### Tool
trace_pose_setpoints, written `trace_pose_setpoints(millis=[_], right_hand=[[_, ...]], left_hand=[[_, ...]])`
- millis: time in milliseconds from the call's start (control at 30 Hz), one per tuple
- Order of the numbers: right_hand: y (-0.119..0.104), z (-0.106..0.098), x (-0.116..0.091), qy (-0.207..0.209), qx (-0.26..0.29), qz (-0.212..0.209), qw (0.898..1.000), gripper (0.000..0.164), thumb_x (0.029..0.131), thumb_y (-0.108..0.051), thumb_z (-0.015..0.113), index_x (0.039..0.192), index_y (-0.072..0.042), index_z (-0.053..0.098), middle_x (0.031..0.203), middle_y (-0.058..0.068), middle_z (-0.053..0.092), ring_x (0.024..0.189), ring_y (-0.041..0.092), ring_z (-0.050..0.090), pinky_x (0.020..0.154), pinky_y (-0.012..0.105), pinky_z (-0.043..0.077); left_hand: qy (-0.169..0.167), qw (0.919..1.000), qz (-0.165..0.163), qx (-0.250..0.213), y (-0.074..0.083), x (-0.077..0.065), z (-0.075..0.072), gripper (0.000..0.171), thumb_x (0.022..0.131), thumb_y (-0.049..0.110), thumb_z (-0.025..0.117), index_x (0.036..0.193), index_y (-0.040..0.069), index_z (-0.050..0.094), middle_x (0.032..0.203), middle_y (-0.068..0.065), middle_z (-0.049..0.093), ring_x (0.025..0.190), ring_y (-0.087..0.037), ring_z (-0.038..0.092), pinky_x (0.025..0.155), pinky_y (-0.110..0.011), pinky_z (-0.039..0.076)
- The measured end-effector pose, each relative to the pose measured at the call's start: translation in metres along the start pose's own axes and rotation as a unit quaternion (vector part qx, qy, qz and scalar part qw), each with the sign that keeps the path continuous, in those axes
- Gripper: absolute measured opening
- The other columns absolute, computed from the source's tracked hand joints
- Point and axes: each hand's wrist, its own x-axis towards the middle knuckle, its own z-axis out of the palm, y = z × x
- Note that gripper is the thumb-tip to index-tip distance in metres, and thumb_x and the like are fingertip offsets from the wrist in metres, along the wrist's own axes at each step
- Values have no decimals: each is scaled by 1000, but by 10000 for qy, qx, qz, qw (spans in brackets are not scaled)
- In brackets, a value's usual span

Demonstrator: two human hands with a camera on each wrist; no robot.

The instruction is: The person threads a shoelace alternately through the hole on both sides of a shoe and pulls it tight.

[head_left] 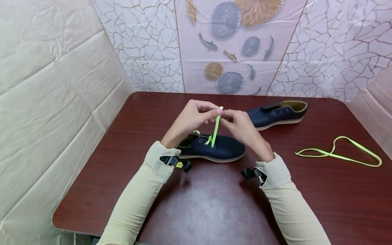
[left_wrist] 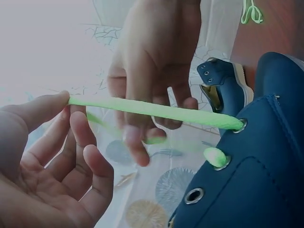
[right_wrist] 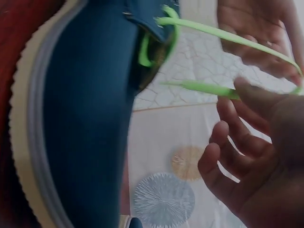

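Observation:
A navy shoe (head_left: 229,148) with a pale sole lies on its base below both hands, toe to the right. Neon-green shoelace (head_left: 215,131) rises from one of its front eyelets. My left hand (head_left: 194,114) pinches this lace between thumb and forefinger, holding it taut above the shoe. Beside it, my right hand (head_left: 240,124) pinches the lace near one end; in the right wrist view the lace's tip (right_wrist: 194,86) sticks out past the thumb. The left wrist view shows lace through two neighbouring eyelets, and a bare metal eyelet (left_wrist: 194,195) beside them.
A second navy shoe (head_left: 266,117), unlaced, stands behind the right hand. Another neon-green lace (head_left: 355,160) lies loosely looped on the right of the dark red-brown table (head_left: 196,211). A patterned backdrop (head_left: 153,44) hangs behind the table's far edge.

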Motion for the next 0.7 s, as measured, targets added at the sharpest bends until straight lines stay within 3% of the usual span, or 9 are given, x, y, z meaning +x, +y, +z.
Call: trace_pose_setpoints(millis=[133, 400, 567, 700], right_hand=[[2, 7, -1, -9, -257, -54, 9997, 18, 106, -14, 66, 115, -7, 80, 91, 11, 71, 72, 25, 54, 68, 38, 43], [5, 21, -2, 85, -246, -130, 9996, 13, 102, -19, 73, 101, -7, 79, 78, 5, 69, 69, 19, 60, 65, 34, 46], [-3, 25, 0, 830, -53, -231, 9963, 11, 104, -12, 67, 106, -4, 74, 84, 8, 66, 72, 21, 59, 66, 33, 46], [-12, 23, 0, 1587, 275, -588, 9852, 17, 104, -9, 68, 119, -2, 74, 91, 9, 67, 73, 19, 60, 68, 26, 48]], left_hand=[[38, 9999, -8, 120, 2, 0, -1, 21, 97, 24, 78, 103, 5, 82, 78, -12, 71, 73, -19, 63, 61, -26, 44], [91, 9999, 63, 128, 2, 1, 1, 16, 98, 21, 77, 98, 5, 82, 79, -24, 71, 72, -35, 67, 57, -29, 46], [148, 9996, -190, 135, 5, 0, -5, 18, 98, 21, 77, 105, 4, 81, 79, -10, 73, 73, -22, 67, 64, -27, 50], [84, 9991, -348, 208, 7, -2, -10, 17, 99, 21, 75, 107, 6, 81, 82, -4, 73, 77, -20, 66, 68, -28, 52]])
